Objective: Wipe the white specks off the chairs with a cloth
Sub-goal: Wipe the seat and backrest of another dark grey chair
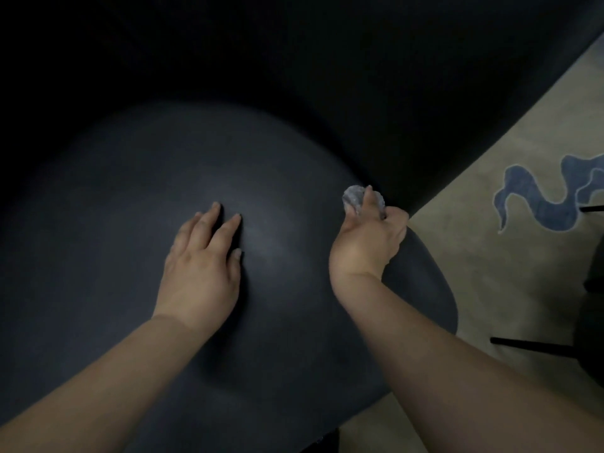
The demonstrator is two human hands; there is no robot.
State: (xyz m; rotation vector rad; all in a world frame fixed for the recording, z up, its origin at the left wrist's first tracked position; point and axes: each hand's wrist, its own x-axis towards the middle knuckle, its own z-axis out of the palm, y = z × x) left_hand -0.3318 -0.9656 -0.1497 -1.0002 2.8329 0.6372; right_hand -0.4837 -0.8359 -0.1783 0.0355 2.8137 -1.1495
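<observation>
A dark rounded chair seat fills most of the view, with its dark backrest rising behind. My left hand lies flat on the middle of the seat, fingers straight. My right hand grips a small crumpled grey-white cloth at the seat's right edge, near where seat and backrest meet. I can make out no white specks on the dim seat surface.
A beige carpet with a blue wavy pattern lies to the right of the chair. Thin black legs of another piece of furniture reach in from the right edge.
</observation>
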